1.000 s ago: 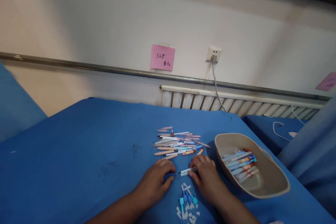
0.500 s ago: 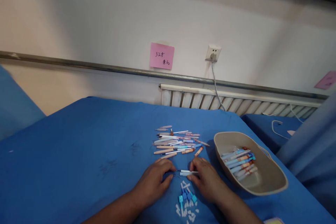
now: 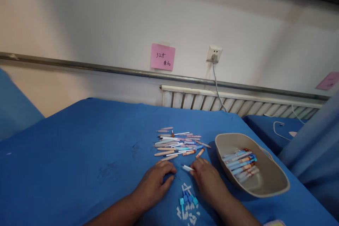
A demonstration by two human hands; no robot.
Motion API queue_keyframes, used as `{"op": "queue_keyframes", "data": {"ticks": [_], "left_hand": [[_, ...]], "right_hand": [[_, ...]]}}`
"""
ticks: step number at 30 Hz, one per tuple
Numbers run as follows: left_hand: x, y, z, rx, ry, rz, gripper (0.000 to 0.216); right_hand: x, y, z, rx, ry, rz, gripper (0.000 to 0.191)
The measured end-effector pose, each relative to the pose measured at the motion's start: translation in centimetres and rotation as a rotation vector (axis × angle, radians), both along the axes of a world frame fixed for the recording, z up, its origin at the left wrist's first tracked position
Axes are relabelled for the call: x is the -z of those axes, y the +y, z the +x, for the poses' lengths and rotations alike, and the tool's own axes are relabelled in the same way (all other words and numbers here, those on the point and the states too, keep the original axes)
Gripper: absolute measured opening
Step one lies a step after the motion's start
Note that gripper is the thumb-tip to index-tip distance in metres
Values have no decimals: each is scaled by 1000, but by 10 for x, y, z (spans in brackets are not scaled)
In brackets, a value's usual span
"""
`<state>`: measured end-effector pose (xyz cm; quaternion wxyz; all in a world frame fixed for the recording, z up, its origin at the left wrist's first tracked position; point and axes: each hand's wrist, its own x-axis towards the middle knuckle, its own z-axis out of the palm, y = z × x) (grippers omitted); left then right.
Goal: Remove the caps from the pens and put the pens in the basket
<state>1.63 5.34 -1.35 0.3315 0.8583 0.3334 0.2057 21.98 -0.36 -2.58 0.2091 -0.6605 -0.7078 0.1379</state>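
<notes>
My right hand [image 3: 208, 180] is closed around a white pen part [image 3: 187, 168], whose dark-tipped end sticks out to the left. Opposite it, my left hand [image 3: 156, 182] rests with its thumb and forefinger curled toward each other. A thin, wiry piece [image 3: 178, 177] shows at those fingertips; it is too small to name. Just beyond both hands lies a spread of pen barrels and white refills [image 3: 174, 144]. Between my forearms are blue pen tops [image 3: 185, 197] and small white pieces [image 3: 191, 215].
A beige basket [image 3: 275, 180] with several pens [image 3: 242, 164] in it stands to the right. The blue cloth [image 3: 79, 155] covers the table. Behind are a radiator [image 3: 206, 99], a wall rail [image 3: 106, 70] and a plugged-in cable [image 3: 216, 84].
The white and light blue pen parts that lay level between my hands have parted from the left fingertips. A white part now tilts from my right hand, its free end higher.
</notes>
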Motion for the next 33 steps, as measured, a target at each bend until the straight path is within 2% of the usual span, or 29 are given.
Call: {"op": "queue_keyframes", "data": {"ticks": [2, 7, 10, 16, 20, 25, 28, 31, 33], "left_hand": [[0, 0, 0, -8, -22, -13, 19], [1, -3, 2, -51, -81, -112, 19], [5, -5, 5, -70, -108, -230, 20], [8, -12, 10, -22, -184, -437, 30], [4, -16, 12, 19, -190, -420, 18], [0, -19, 14, 6, -178, -366, 13], [-1, -15, 14, -56, -246, -385, 13], [-2, -4, 9, -163, -397, -478, 15], [-3, 3, 5, -218, -448, -511, 14]], "right_hand": [[5, 2, 0, 60, 253, -2, 13], [9, 6, -4, 162, 1039, -147, 32], [7, 5, -11, 161, 1255, -220, 39], [11, -2, -27, 71, 1258, -250, 40], [15, -6, -32, 30, 1222, -253, 35], [11, -7, -31, -2, 1195, -264, 35], [8, -5, -28, -4, 1190, -245, 36], [5, -3, -22, 67, 1191, -213, 37], [6, -1, -16, 122, 1105, -159, 37]]}}
